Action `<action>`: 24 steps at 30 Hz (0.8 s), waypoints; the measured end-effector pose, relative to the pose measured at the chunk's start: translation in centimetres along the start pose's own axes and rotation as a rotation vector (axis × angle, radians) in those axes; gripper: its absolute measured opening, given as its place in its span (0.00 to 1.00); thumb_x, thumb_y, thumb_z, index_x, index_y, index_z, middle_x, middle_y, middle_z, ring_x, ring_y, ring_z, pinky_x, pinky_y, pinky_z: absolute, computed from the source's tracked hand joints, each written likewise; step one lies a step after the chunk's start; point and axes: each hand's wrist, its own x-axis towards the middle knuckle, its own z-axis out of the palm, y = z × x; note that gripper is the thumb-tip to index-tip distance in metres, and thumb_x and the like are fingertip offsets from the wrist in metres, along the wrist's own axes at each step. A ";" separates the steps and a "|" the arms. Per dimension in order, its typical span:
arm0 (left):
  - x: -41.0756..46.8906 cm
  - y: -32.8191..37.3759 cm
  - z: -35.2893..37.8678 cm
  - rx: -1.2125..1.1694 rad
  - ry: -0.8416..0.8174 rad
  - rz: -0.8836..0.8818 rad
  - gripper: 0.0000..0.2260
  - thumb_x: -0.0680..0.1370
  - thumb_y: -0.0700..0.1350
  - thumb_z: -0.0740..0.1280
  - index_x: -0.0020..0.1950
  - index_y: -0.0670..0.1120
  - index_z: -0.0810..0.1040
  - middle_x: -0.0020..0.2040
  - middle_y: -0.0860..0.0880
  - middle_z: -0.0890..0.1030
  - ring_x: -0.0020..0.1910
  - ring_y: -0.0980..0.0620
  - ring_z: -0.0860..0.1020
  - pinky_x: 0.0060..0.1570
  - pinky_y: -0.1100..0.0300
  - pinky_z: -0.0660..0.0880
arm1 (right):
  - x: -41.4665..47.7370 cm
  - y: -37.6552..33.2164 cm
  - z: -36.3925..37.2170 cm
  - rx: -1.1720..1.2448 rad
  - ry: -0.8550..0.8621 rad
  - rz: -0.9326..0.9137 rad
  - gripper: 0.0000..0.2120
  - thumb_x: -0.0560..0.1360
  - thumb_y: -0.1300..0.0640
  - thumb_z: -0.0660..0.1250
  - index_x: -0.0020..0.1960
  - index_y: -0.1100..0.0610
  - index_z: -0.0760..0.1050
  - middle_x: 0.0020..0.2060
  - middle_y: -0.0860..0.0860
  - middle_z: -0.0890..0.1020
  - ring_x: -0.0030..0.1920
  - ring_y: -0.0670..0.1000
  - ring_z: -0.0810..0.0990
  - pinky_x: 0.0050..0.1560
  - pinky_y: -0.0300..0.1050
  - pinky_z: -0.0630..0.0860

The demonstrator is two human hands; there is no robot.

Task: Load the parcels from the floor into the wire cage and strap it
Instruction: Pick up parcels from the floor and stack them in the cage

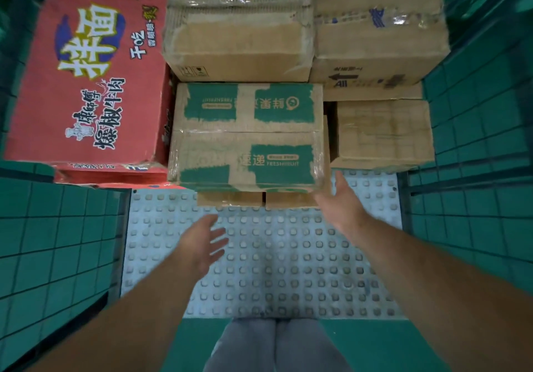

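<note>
While both arms reach into the cage (pixel 476 118), neither hand holds anything. The left hand (pixel 202 245) hovers over the studded plate (pixel 274 279) at 7 o'clock from the green box (pixel 245 138). Its fingers are straight and slightly spread, its palm faces inward, and it is clear of every parcel. The right hand (pixel 343 201) is at 5 o'clock from the green box, just beside that box's near right corner. Its fingers are extended and loosely together. Whether they touch the cardboard cannot be told.

Parcels occupy the far half of the cage.
- The green box sits at centre, on top of two low cartons (pixel 230 198) whose near faces show beneath it.
- A red box (pixel 86 77) lies at 10 o'clock, against the left mesh, atop another red carton.
- A plain box (pixel 239 40) stands at 12 o'clock, directly behind the green box.
- A taped box (pixel 377 34) is at 1 o'clock, resting on cartons below it.
- A small box (pixel 383 132) sits at 3 o'clock from the green box, near the right mesh.

The near half of the plate carries nothing but the hands above it. Grey trouser legs (pixel 277 345) appear at 6 o'clock.
</note>
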 end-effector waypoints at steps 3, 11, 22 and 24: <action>-3.6 -4.7 0.8 0.113 -0.106 -0.091 0.16 0.84 0.50 0.63 0.69 0.44 0.76 0.63 0.43 0.82 0.59 0.43 0.81 0.66 0.46 0.74 | -4.7 2.4 0.1 0.011 -0.002 0.171 0.10 0.84 0.55 0.60 0.61 0.56 0.75 0.45 0.47 0.77 0.48 0.56 0.82 0.45 0.49 0.77; -15.0 -12.2 3.1 0.147 -0.252 -0.104 0.10 0.83 0.49 0.63 0.60 0.47 0.79 0.54 0.45 0.85 0.48 0.46 0.83 0.45 0.55 0.75 | -17.5 8.8 1.2 0.391 -0.179 0.361 0.11 0.84 0.52 0.60 0.59 0.54 0.79 0.53 0.51 0.85 0.53 0.50 0.82 0.60 0.50 0.76; -21.2 -21.4 -6.2 -0.350 0.109 -0.033 0.11 0.82 0.49 0.65 0.59 0.45 0.80 0.53 0.45 0.84 0.49 0.46 0.81 0.45 0.55 0.75 | -21.0 8.8 6.0 -0.275 -0.445 0.087 0.08 0.83 0.53 0.61 0.56 0.55 0.77 0.47 0.51 0.83 0.45 0.50 0.79 0.43 0.44 0.72; -23.0 -24.9 -7.9 -0.455 0.160 -0.045 0.11 0.81 0.50 0.65 0.58 0.45 0.80 0.52 0.45 0.84 0.48 0.46 0.81 0.43 0.55 0.76 | -22.4 8.5 8.0 -0.382 -0.519 0.022 0.08 0.83 0.53 0.61 0.57 0.55 0.77 0.46 0.50 0.83 0.45 0.50 0.79 0.44 0.44 0.71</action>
